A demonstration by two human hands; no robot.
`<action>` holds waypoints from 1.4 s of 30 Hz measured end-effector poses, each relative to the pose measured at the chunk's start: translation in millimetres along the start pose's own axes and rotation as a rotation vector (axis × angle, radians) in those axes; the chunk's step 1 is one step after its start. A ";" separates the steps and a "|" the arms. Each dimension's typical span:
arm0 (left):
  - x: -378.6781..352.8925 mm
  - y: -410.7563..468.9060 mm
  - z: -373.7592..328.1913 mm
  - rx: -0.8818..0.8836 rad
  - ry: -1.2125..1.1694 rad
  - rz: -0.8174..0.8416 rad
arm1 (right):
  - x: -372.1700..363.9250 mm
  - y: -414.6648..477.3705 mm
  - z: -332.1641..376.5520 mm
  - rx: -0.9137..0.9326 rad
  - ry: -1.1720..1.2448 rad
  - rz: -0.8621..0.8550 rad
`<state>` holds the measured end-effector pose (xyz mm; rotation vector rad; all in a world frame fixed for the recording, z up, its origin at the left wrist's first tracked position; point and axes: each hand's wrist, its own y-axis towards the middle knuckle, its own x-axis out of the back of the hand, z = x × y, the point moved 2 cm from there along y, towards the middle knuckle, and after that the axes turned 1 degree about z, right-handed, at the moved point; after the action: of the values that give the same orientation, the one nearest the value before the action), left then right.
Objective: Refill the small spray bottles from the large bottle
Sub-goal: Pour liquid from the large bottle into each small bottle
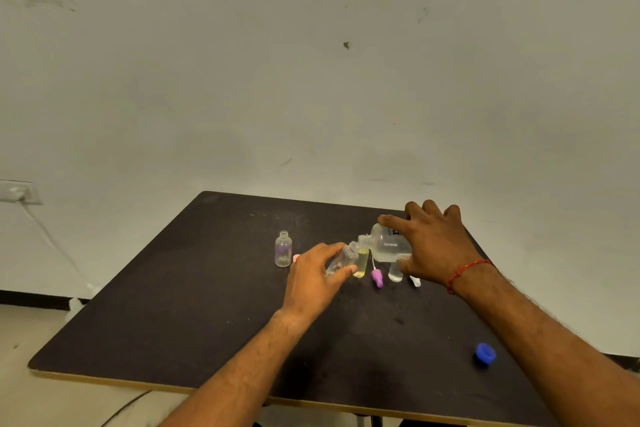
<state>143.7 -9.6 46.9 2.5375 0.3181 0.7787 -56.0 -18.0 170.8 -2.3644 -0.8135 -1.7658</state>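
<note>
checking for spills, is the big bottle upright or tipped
Tipped: the right hand holds the big bottle nearly on its side, neck toward the mouth of the small bottle tilted in the left hand.

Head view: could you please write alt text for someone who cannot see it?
The right hand tips the large bottle toward a small clear bottle held tilted by the left hand over a dark table. A blue cap lies apart.

The worktop [173, 305] is dark, matt and scuffed, with a pale front edge like raw board. The large bottle [386, 243] looks like cloudy, translucent plastic. Just left of it, the small bottle [341, 258] is clear and glossy. Nearer and right of it, a blue cap [485, 353] is smooth plastic; behind it, the wall [311, 80] is matt, marked paint
</note>
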 end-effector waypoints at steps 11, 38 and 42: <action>-0.8 1.8 -0.6 0.009 -0.008 -0.011 | 4.2 0.0 -1.5 0.008 -0.007 0.001; -3.1 1.0 -1.9 0.007 -0.034 -0.004 | 4.0 -0.5 -3.2 0.017 -0.026 -0.010; -4.0 1.5 -2.0 0.008 -0.028 0.005 | 3.7 -1.4 -3.8 0.018 -0.021 -0.016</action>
<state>139.5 -11.5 47.2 2.5557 0.3058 0.7441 -59.2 -16.8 175.0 -2.3756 -0.8496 -1.7351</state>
